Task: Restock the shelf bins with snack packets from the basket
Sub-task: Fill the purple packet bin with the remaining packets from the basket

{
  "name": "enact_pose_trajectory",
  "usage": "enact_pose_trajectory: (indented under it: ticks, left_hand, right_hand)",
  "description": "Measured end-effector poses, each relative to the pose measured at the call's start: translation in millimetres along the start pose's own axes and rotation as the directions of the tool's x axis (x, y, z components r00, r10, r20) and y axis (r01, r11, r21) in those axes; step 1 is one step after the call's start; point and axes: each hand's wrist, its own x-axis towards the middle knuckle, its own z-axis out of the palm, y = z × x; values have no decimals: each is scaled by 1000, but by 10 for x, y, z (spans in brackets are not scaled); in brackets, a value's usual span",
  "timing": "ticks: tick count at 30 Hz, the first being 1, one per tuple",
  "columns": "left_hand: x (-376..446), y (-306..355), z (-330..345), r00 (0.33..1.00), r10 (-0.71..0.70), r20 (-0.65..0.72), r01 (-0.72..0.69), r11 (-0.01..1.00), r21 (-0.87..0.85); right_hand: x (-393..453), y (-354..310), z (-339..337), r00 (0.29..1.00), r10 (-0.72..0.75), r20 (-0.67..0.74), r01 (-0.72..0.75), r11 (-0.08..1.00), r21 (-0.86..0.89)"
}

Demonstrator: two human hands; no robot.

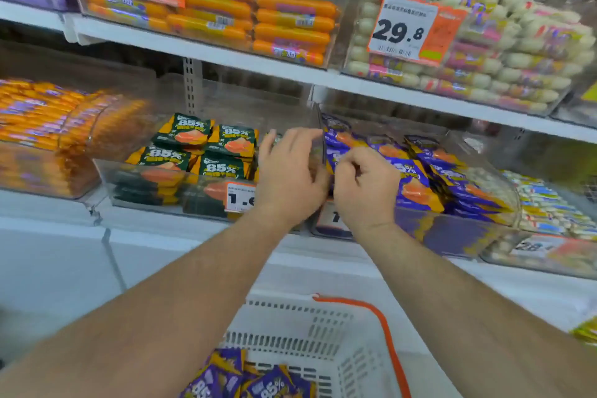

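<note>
A white basket [323, 329] with an orange handle sits low in front of me, holding several purple snack packets [261, 386]. On the lower shelf, a clear bin of green packets [206, 152] stands beside a clear bin of purple packets [429, 178]. My left hand [289, 174] hovers with relaxed, spread fingers at the right end of the green bin, against the clear wall between the bins. My right hand [365, 186] is just right of that wall, its fingers curled and pinching a purple packet at the left end of the purple bin.
Orange sausage packs [58, 119] fill the bin at the left. The upper shelf holds orange sausages [258, 16] and pale ones [504, 52] behind price tags. A bin of white-wrapped snacks [546, 207] stands at the right. The shelf edge [161, 223] runs above the basket.
</note>
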Motion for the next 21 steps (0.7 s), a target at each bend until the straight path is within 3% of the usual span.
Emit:
enact_pose_trajectory:
  ticks: [3, 5, 6, 9, 11, 13, 15, 18, 21]
  left_hand:
    - [-618, -85, -196, 997, 61, -37, -62, 998, -29]
    - [-1161, -245, -238, 995, -41, 91, 44, 998, -33]
    - [-1423, -340, -233, 975, -140, 174, 147, 989, -27]
    - [-2016, -583, -209, 792, -481, 376, 513, 858, 16]
    - [-2252, -679, -203, 628, -627, 462, 664, 741, 103]
    - [-2446, -776, -168, 500, -695, 516, 730, 659, 180]
    - [-2588, -852, -120, 414, -731, 543, 768, 601, 223]
    - [-2719, -921, -72, 325, -760, 563, 794, 542, 274]
    - [-2768, -979, -28, 294, -781, 550, 814, 507, 284]
  right_hand:
    - [-662, 9, 56, 990, 129, 65, -134, 987, 86]
    - [-1181, 125, 141, 939, 263, 220, -275, 961, 27]
    - [-1424, 202, 183, 876, 363, 316, -369, 928, -43]
    - [-2068, 460, 261, 576, 633, 517, -555, 768, -320]
    - [-2467, 589, 256, 367, 773, 518, -646, 612, -456]
    - [-2830, 679, 222, 154, 856, 493, -703, 446, -554]
    - [-3112, 752, 183, 24, 879, 477, -648, 377, -662]
    - [-3377, 826, 201, -33, 856, 516, -493, 435, -754]
    - [-3642, 899, 315, -86, 805, 586, -304, 539, -785]
